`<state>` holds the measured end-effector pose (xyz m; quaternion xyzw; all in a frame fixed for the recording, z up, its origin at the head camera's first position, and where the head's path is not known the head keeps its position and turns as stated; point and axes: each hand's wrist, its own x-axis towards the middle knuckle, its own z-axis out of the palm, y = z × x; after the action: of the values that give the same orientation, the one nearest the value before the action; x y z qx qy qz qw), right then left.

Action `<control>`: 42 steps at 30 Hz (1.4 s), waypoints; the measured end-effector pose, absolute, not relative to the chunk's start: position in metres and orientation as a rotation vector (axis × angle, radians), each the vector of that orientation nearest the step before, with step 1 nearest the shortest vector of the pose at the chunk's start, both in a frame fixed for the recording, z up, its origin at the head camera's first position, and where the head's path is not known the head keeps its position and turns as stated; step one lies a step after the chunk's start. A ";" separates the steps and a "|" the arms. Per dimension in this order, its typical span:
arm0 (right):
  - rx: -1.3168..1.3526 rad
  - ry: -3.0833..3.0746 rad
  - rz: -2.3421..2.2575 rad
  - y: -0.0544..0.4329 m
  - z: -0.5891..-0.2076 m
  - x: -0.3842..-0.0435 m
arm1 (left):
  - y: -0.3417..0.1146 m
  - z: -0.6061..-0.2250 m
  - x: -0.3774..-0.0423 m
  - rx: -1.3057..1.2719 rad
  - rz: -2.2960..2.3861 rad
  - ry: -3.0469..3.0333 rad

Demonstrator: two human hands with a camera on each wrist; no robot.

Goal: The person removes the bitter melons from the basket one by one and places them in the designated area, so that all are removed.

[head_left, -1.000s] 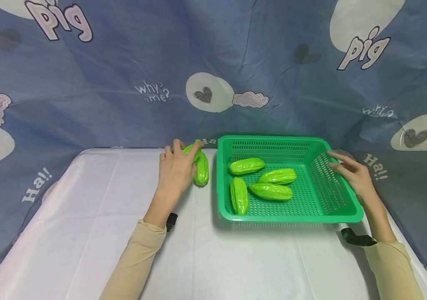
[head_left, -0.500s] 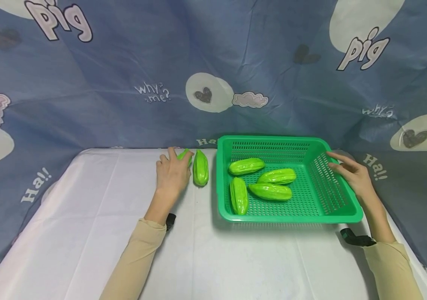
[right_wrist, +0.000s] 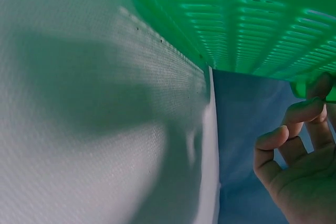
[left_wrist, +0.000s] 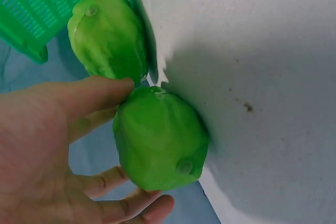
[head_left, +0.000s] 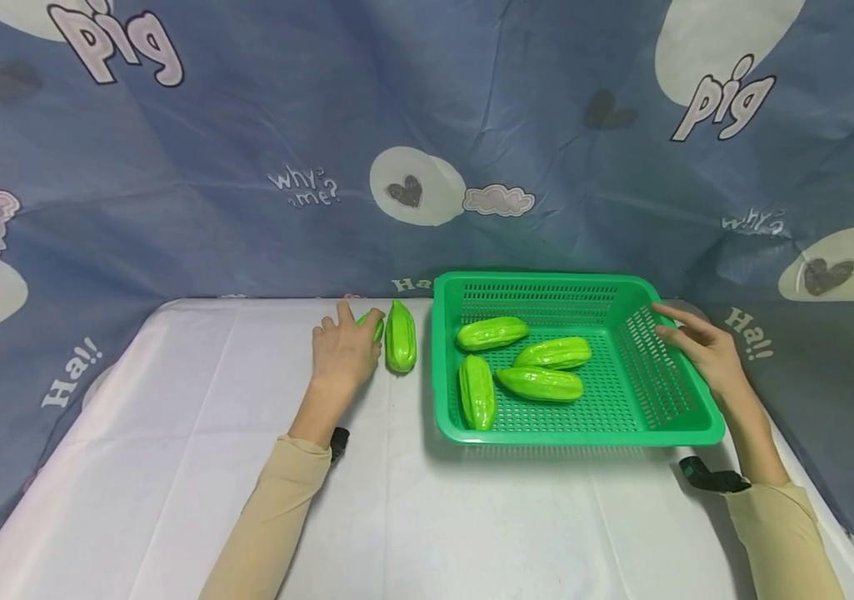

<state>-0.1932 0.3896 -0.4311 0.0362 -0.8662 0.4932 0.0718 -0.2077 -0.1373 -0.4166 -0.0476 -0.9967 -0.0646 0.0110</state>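
Note:
My left hand (head_left: 342, 350) is around a glossy green ribbed gourd (head_left: 371, 327) at the back of the table, mostly hidden under the hand in the head view. In the left wrist view the thumb lies on one side of that gourd (left_wrist: 163, 135) and the fingertips on the other. Just right of it a second gourd (head_left: 400, 337) lies lengthwise on the cloth. My right hand (head_left: 707, 350) grips the right rim of a green plastic basket (head_left: 584, 438), thumb inside. Several similar gourds, including one at the left wall (head_left: 477, 393), lie in the basket.
A white cloth (head_left: 194, 467) covers the table. Behind its back edge hangs a blue printed sheet (head_left: 247, 233). The basket takes up the right half of the table's back. Wrist cameras sit on both forearms.
My left hand has moved slightly left and nearer with its gourd, from overlapping the second gourd to beside it, leaving the second one uncovered. The right hand and basket stay in place.

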 end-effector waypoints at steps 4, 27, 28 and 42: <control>0.097 -2.601 1.485 0.389 -0.431 -0.193 | -0.138 -0.414 -0.206 -0.151 -0.225 -3.109; 0.060 -2.600 1.520 0.391 -0.432 -0.195 | -0.128 -0.417 -0.208 -0.188 -0.251 -3.089; 0.060 -2.602 1.516 0.391 -0.432 -0.195 | -0.127 -0.416 -0.208 -0.184 -0.243 -3.088; 0.046 -2.638 1.472 0.391 -0.430 -0.192 | -0.111 -0.395 -0.198 -0.273 -0.230 -2.927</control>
<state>-0.1923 0.3907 -0.4300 0.0151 -0.8715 0.4864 0.0603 -0.1975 -0.1115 -0.3952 -0.0920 -0.9880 -0.0776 0.0963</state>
